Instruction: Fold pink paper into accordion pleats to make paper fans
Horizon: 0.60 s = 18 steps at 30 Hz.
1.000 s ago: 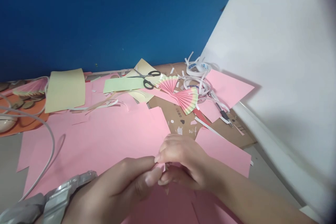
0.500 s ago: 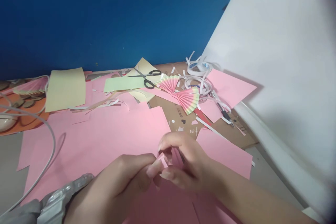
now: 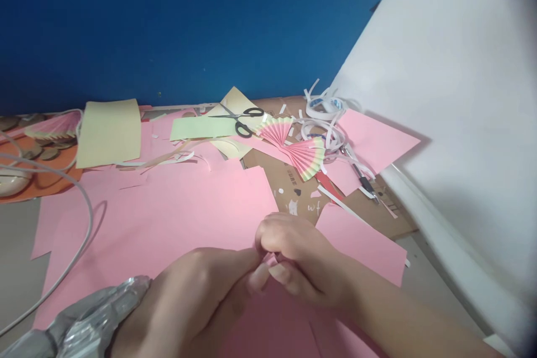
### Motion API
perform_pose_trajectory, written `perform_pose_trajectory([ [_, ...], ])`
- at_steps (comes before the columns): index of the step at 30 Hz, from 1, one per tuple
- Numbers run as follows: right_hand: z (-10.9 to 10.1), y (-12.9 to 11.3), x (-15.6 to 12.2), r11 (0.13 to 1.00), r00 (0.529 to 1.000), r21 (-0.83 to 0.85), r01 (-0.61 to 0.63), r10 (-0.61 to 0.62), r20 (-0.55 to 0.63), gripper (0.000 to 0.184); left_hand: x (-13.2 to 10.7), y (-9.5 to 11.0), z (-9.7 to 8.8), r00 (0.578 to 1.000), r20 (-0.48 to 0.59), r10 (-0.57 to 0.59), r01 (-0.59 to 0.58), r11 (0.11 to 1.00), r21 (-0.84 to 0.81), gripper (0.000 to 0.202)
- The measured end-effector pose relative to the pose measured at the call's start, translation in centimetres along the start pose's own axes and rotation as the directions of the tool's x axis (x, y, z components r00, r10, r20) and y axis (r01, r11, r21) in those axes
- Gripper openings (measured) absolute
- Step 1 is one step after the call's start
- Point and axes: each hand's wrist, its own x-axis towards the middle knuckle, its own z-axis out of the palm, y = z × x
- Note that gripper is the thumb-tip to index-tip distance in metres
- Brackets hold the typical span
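Close together at the lower middle, my left hand (image 3: 205,285) and my right hand (image 3: 300,260) both pinch a small folded piece of pink paper (image 3: 272,259). Only a bit of the fold shows between the thumbs and fingers; the rest is hidden. Both hands are closed, fingertips meeting. Beneath them lie large pink sheets (image 3: 180,212). Beyond my right hand, two pleated paper fans (image 3: 304,156), pink with yellow-green edges, lie joined at their points. Black-handled scissors (image 3: 243,130) rest on a green paper strip (image 3: 201,128) farther back.
Rolls of white tape (image 3: 325,105) and loose strips pile up at the back right, near a pen (image 3: 366,182). A cardboard sheet (image 3: 268,170) lies underneath. Yellow paper (image 3: 109,133), a white cable (image 3: 86,224) and an orange sheet (image 3: 50,176) occupy the left. Blue and white walls border the table.
My right hand's fingers have curled tighter over the pink paper, so less of it shows. The two hands have drawn closer. The camera view has shifted slightly.
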Motion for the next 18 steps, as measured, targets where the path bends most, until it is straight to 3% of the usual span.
perform_pose_trajectory([
  [2,0.1,0.0,0.1,0.999,1.0,0.027,0.019,-0.019,-0.007,0.026,-0.3,-0.3,0.3,0.999,0.014,0.031,-0.031,0.999,0.027,0.023],
  [4,0.2,0.0,0.0,0.998,0.999,0.063,0.026,-0.025,-0.028,0.02,-0.4,-0.5,0.4,0.988,0.113,0.105,-0.107,0.994,0.012,0.022],
  [7,0.3,-0.2,-0.1,0.993,0.999,0.122,-0.002,0.008,-0.053,0.018,-0.7,-0.7,0.7,0.996,-0.07,0.051,-0.05,0.999,0.015,0.023],
  [9,0.1,-0.4,-0.3,0.983,0.998,0.173,-0.052,0.058,-0.027,0.021,-0.9,-1.0,0.9,0.992,-0.127,0.026,-0.029,0.999,-0.023,0.023],
  [14,-0.5,-0.6,-0.5,0.938,0.981,0.291,-0.187,0.163,0.105,0.033,-0.6,-0.9,0.8,0.999,-0.03,0.01,-0.016,0.98,-0.199,0.02],
  [18,-0.4,-0.8,-0.4,0.908,0.956,0.3,-0.292,0.264,0.13,0.024,0.6,0.3,0.1,0.996,0.086,0.006,0.015,0.971,-0.24,0.031],
])
